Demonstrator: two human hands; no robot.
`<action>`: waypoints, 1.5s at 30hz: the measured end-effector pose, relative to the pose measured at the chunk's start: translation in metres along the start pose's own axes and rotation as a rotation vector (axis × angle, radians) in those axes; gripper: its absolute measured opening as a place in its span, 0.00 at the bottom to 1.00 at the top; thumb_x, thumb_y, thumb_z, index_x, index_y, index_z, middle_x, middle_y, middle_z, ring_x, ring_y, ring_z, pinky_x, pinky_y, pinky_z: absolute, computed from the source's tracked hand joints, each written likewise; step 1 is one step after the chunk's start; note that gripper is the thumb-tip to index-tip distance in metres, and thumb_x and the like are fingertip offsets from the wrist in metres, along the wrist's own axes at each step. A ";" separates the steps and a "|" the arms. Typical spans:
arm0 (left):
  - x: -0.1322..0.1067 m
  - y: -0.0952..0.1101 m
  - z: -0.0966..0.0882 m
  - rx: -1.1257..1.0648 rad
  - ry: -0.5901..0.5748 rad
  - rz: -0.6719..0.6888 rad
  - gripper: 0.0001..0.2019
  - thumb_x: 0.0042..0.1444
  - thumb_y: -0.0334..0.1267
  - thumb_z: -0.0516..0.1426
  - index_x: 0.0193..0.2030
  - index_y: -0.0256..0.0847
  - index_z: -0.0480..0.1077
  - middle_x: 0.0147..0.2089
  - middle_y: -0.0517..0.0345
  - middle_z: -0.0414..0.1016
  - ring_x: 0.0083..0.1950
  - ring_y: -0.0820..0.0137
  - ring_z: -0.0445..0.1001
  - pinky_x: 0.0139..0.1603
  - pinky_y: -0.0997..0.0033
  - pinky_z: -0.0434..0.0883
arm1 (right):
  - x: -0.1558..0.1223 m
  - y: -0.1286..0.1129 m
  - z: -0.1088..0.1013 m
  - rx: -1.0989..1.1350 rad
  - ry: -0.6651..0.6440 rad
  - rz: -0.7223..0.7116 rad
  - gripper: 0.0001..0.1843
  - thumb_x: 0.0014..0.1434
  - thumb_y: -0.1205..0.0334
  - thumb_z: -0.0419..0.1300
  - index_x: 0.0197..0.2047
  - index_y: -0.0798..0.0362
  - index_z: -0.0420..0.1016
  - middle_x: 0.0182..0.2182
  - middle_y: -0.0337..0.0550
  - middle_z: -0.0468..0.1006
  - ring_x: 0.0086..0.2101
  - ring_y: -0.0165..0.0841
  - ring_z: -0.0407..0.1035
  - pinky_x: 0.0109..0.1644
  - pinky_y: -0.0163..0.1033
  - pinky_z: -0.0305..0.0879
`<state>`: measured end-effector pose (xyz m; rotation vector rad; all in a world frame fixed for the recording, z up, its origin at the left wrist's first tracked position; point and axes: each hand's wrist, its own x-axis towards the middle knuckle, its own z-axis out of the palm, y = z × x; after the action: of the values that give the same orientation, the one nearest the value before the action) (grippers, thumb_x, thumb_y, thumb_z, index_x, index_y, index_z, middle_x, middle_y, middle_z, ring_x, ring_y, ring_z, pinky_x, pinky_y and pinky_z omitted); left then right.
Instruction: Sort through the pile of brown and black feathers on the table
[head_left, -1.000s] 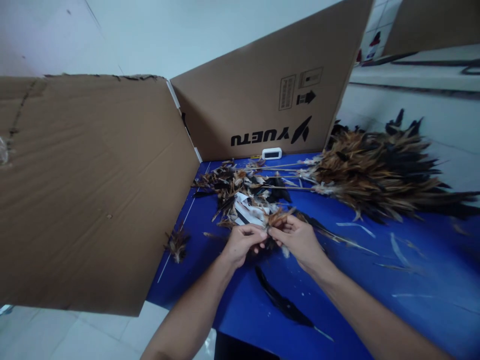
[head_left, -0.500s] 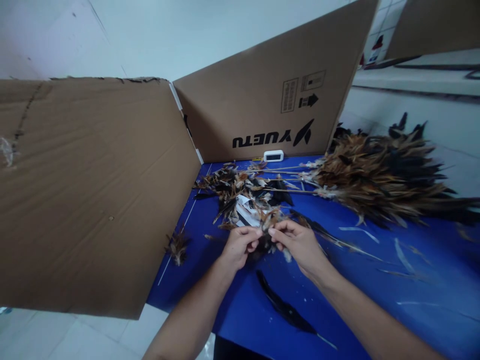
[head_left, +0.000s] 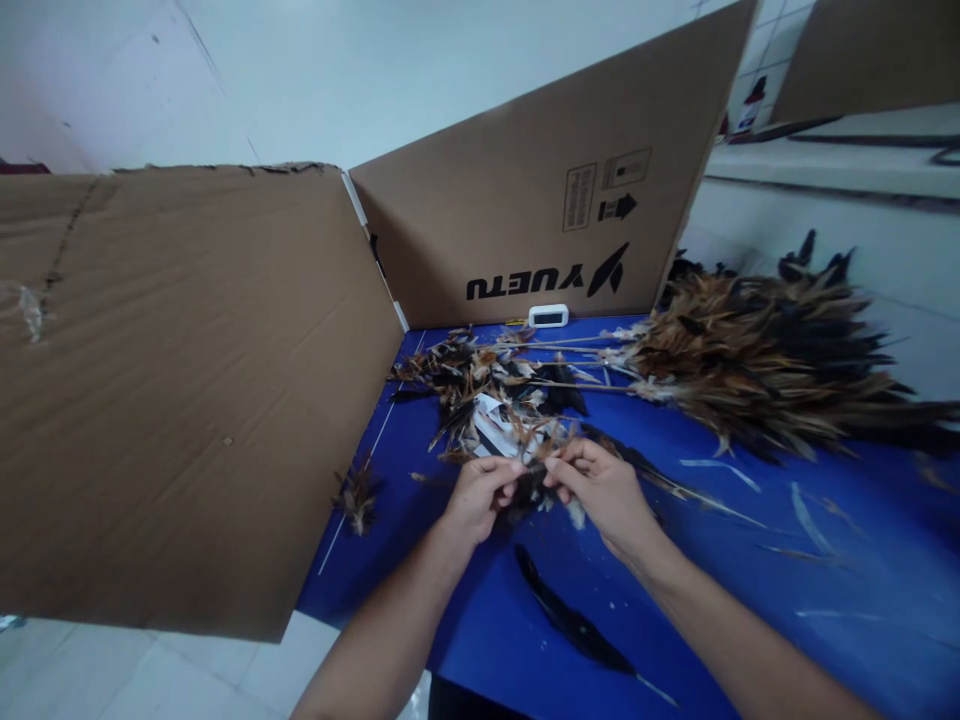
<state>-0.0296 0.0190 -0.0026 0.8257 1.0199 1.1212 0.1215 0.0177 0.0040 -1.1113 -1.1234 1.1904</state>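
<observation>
**Fingertips wider apart than a second ago; feathers behind them look unmoved**

Left hand (head_left: 481, 492) and right hand (head_left: 604, 490): thumb and forefinger closed on small feathers (head_left: 535, 463), exact pieces too tiny to tell. They're right in front of the feather pile (head_left: 457, 372) and white scrap (head_left: 489, 432), above the blue tabletop (head_left: 480, 630). Long dark feather (head_left: 576, 625) lies nearer the wearer; stick-mounted feather bundles (head_left: 772, 350) sit off right. My take: pinch lightly near the quills, part them slowly and level, avoid crushing barbs, keep sleeveless forearms clear of loose feathers.
</observation>
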 end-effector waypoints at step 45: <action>-0.010 0.000 0.009 0.371 0.116 0.245 0.12 0.45 0.44 0.62 0.27 0.35 0.75 0.18 0.61 0.67 0.19 0.76 0.64 0.18 0.78 0.60 | -0.004 0.001 0.007 0.144 -0.021 0.094 0.15 0.41 0.52 0.68 0.25 0.57 0.76 0.18 0.40 0.72 0.19 0.27 0.63 0.20 0.33 0.58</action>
<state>-0.0219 0.0089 0.0029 1.2185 1.2714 1.2149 0.1146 0.0140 0.0032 -1.0523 -0.9934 1.3382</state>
